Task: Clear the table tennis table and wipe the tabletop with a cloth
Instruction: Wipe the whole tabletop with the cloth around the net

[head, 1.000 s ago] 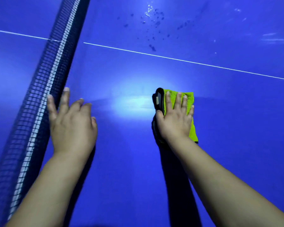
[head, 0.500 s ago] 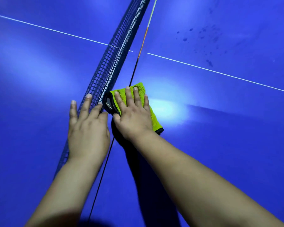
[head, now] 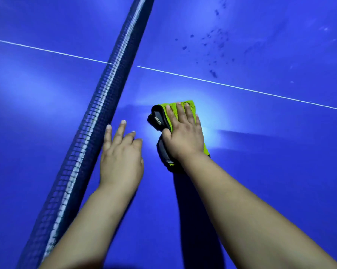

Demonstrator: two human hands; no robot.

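On the blue tabletop beside the net, the right hand pressed flat-fingered on a green cloth while the left hand rested flat, holding nothing.

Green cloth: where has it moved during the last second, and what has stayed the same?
The right hand slid the green cloth left up to the net, then back right; a gap shows now. Nothing was gripped or released. The right hand stays flat on the cloth, the left hand flat on the tabletop beside the net; the dark spots remain.

Left hand, right hand flat
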